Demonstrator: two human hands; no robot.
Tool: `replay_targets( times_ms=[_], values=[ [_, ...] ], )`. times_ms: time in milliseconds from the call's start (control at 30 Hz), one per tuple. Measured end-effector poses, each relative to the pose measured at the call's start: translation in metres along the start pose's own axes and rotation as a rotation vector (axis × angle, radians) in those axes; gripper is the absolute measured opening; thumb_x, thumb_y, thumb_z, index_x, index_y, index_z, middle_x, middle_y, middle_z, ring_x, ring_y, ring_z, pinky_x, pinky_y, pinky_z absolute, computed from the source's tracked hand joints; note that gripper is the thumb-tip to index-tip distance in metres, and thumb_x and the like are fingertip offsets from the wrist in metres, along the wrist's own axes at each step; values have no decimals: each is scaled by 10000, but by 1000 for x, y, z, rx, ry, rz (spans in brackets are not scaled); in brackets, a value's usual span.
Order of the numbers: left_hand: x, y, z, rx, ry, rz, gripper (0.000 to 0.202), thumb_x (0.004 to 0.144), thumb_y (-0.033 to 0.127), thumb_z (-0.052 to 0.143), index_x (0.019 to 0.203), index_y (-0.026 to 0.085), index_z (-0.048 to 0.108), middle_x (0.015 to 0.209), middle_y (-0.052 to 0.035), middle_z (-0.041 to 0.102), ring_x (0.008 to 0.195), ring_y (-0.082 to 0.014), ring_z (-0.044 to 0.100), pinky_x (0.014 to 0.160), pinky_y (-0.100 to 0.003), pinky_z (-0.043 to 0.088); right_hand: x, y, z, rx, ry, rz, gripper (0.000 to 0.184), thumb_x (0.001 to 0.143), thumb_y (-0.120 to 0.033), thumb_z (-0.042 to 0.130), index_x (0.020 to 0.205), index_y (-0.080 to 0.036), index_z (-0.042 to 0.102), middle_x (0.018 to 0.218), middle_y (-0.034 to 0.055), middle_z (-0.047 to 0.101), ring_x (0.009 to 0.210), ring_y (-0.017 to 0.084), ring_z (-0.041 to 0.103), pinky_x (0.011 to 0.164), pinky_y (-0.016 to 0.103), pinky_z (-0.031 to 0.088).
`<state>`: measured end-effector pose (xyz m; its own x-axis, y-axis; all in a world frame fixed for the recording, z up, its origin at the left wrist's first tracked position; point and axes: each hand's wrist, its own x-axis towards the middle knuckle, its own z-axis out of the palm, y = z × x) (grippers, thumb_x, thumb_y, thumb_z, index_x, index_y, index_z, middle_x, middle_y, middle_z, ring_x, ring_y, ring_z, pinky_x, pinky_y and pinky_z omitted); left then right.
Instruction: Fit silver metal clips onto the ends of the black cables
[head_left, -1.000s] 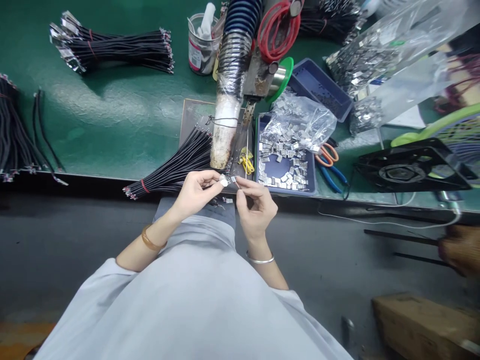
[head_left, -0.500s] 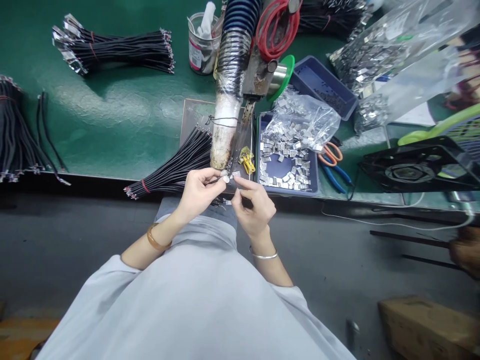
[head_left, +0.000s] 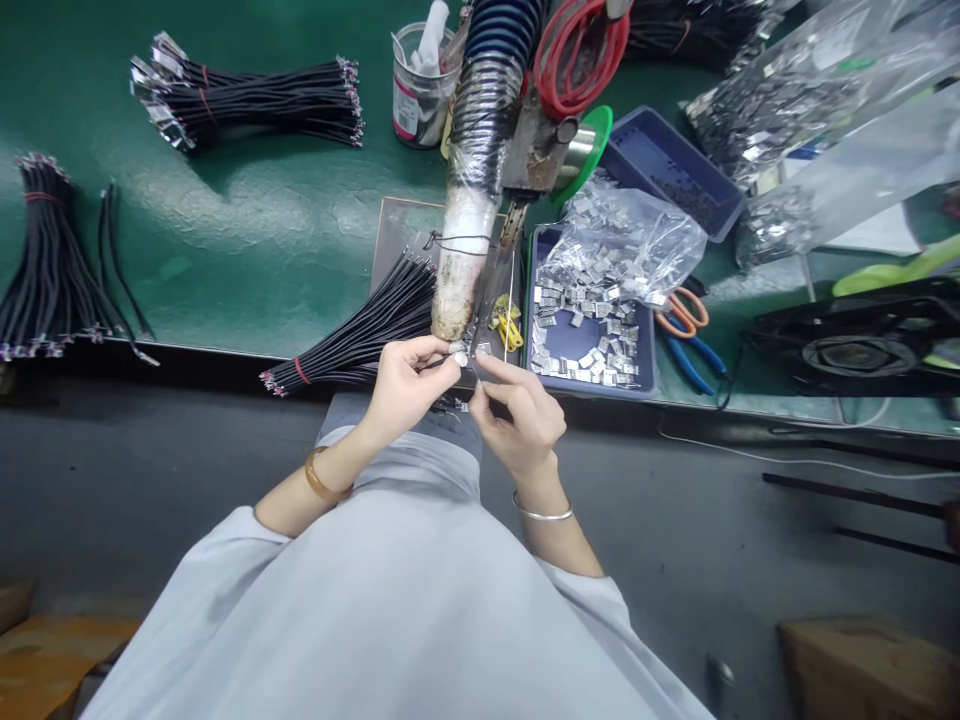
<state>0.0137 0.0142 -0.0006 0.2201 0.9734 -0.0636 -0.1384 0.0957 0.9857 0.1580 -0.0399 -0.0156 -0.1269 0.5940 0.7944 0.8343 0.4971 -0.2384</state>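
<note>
My left hand (head_left: 409, 388) is closed in a pinch below the white-wrapped hose end (head_left: 455, 300), on what looks like a thin black cable; its tip is mostly covered by the fingers. Close beside it, my right hand (head_left: 521, 412) has thumb and index finger brought together, with a thin line at the fingertips too small to name. Small metal connectors (head_left: 484, 351) lie just beyond the fingertips. A bundle of black cables (head_left: 360, 325), tied with a red band, lies left of the hose and runs behind my left hand.
A blue tray (head_left: 646, 375) of metal connectors stands right of my hands, with a plastic bag (head_left: 637, 235) over it. Further right are orange-and-blue pliers (head_left: 694, 340) and a black fan (head_left: 862, 340). More cable bundles (head_left: 255, 105) lie left. A solder spool (head_left: 583, 150) hangs above.
The whole view has shifted, so the bench things appear slightly further right. Both hands stay at the same spot below the hose, with the right fingertips slightly closer to the left.
</note>
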Motion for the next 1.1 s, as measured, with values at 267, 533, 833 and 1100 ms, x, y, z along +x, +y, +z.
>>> replay_targets(
  times_ms=[267, 533, 833, 1100],
  values=[
    [-3, 1, 3, 31, -22, -54, 152, 661, 283, 697, 647, 131, 693, 517, 65, 387, 513, -54, 283, 466, -181, 277, -6, -3, -1, 128, 4, 173, 147, 919, -118, 632, 866, -245, 580, 1077, 77, 817, 874, 189, 812, 718, 310, 702],
    [-5, 3, 5, 53, 22, 9, 160, 706, 288, 691, 636, 145, 685, 534, 46, 443, 523, -65, 304, 474, -186, 319, 3, -7, -1, 200, -34, 295, 138, 900, -97, 651, 872, -229, 624, 1159, 90, 796, 949, 210, 806, 810, 367, 717],
    [-5, 1, 4, 32, 12, -6, 119, 682, 251, 689, 635, 142, 698, 516, 59, 423, 501, -58, 300, 459, -181, 311, 2, -5, -2, 231, -43, 304, 164, 875, -76, 658, 845, -228, 607, 1130, 77, 795, 942, 204, 801, 801, 349, 704],
    [-8, 3, 5, 83, 39, 30, 117, 697, 257, 681, 675, 150, 723, 567, 45, 490, 516, -63, 332, 475, -185, 334, 6, -9, -6, 206, -43, 311, 150, 880, -90, 693, 887, -239, 674, 1125, 52, 796, 915, 193, 798, 832, 343, 683]
  ],
)
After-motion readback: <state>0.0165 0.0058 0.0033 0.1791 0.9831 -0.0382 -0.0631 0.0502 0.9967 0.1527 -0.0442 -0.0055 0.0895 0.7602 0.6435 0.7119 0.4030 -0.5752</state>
